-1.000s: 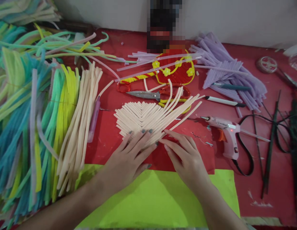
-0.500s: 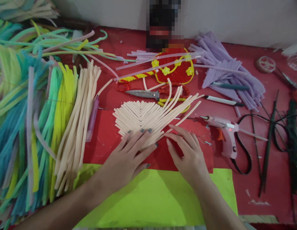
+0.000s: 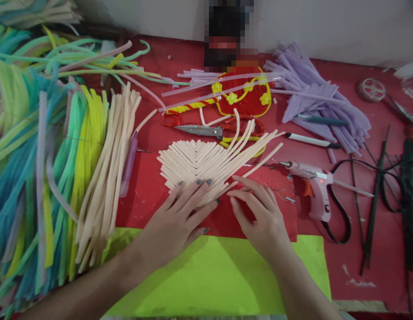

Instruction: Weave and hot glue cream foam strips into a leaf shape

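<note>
Cream pipe cleaners lie side by side in a leaf-shaped herringbone piece [image 3: 193,160] on the red surface, their long loose ends fanning to the upper right. My left hand [image 3: 182,218] lies flat over the piece's lower part, fingers spread and pressing on it. At the lower right edge, my right hand [image 3: 259,204] has its thumb and fingers drawn together around the outermost cream pipe cleaner [image 3: 262,158]. The index finger rests along this strand, and its near end is partly hidden by the fingers. Just beyond the piece lie scissors [image 3: 206,130] with red and yellow handles.
Bundles of coloured pipe cleaners [image 3: 59,178] fill the left side, purple ones [image 3: 313,98] the back right. A glue gun [image 3: 313,182] with a lit light and black cord lies right. A red-and-yellow fan-shaped piece [image 3: 242,102] is behind, a yellow-green sheet [image 3: 206,280] in front.
The outermost cream pipe cleaner has shifted slightly to the right. My right hand's thumb and middle finger have drawn closer together. My left hand stays in place.
</note>
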`<move>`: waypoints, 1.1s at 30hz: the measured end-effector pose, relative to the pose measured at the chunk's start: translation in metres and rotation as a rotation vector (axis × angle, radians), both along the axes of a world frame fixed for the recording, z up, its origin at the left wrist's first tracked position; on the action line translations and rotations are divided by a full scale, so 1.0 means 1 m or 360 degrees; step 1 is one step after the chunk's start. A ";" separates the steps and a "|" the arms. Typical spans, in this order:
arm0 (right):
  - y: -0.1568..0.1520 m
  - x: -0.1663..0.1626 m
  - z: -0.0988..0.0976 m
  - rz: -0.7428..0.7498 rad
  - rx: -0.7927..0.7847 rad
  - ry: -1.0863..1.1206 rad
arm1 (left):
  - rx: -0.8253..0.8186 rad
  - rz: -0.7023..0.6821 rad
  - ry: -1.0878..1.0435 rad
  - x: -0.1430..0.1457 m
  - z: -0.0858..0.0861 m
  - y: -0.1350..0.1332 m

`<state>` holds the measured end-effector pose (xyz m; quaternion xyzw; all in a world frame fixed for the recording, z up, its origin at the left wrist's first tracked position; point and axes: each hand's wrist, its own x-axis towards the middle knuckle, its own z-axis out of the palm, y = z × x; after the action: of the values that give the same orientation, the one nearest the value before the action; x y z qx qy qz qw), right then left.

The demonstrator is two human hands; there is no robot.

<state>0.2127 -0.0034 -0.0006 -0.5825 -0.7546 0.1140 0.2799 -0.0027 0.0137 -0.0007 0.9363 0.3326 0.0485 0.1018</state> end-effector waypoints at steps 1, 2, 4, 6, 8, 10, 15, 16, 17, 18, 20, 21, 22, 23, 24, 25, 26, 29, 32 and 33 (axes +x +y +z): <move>0.000 0.000 0.000 0.0022 -0.0007 0.0003 | 0.0005 0.0002 0.0001 0.000 0.000 0.000; 0.000 0.000 0.000 0.0041 -0.0011 0.0002 | 0.0007 0.0003 0.0005 0.000 0.000 0.000; 0.000 -0.001 0.000 0.0062 -0.0003 0.0002 | 0.0009 0.0005 0.0005 0.000 0.000 0.000; 0.000 -0.001 0.000 0.0065 0.0006 0.0012 | 0.0008 0.0004 -0.0001 0.000 0.000 0.000; 0.000 -0.001 0.000 0.0061 0.0004 0.0016 | 0.0008 0.0000 -0.0008 0.000 0.001 0.000; 0.001 -0.001 0.000 0.0056 -0.0005 0.0009 | 0.0013 -0.0001 -0.0016 0.000 0.001 0.001; 0.001 -0.001 0.001 0.0056 -0.0020 0.0015 | 0.0023 -0.0007 -0.0018 0.000 0.001 0.001; 0.001 -0.001 0.001 0.0057 -0.0022 0.0019 | 0.0018 -0.0007 -0.0013 0.000 0.001 0.000; 0.000 -0.001 0.000 0.0059 -0.0022 0.0022 | 0.0014 -0.0006 -0.0011 0.000 0.001 0.000; 0.000 -0.001 0.000 0.0061 -0.0022 0.0024 | 0.0011 -0.0005 -0.0008 0.000 0.001 0.000; 0.000 0.000 0.000 0.0061 -0.0019 0.0026 | 0.0008 -0.0006 -0.0003 0.000 0.001 0.000; 0.000 0.000 0.000 0.0064 -0.0022 0.0027 | 0.0008 -0.0006 0.0001 0.000 0.002 0.000; -0.001 0.000 0.000 0.0066 -0.0028 0.0027 | 0.0009 -0.0007 0.0003 0.000 0.002 0.001; -0.001 0.000 0.000 0.0063 -0.0035 0.0029 | 0.0010 -0.0009 0.0005 0.000 0.002 0.001; -0.001 0.000 0.000 0.0059 -0.0042 0.0033 | 0.0014 -0.0010 0.0005 0.000 0.002 0.001; -0.001 0.000 0.000 0.0054 -0.0049 0.0037 | 0.0018 -0.0011 0.0007 0.000 0.002 0.001; -0.002 0.000 0.000 0.0051 -0.0056 0.0041 | 0.0022 -0.0014 0.0012 0.000 0.002 0.001; -0.002 0.000 0.000 0.0059 -0.0065 0.0055 | 0.0025 -0.0016 0.0020 0.000 0.002 0.001; -0.003 0.000 0.000 0.0076 -0.0070 0.0077 | 0.0029 -0.0014 0.0015 0.000 0.002 0.000; -0.002 0.000 0.001 0.0076 -0.0066 0.0082 | 0.0030 -0.0011 0.0011 0.000 0.002 0.000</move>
<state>0.2124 -0.0057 0.0003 -0.5669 -0.7582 0.1514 0.2843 -0.0029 0.0139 0.0012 0.9385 0.3293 0.0480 0.0920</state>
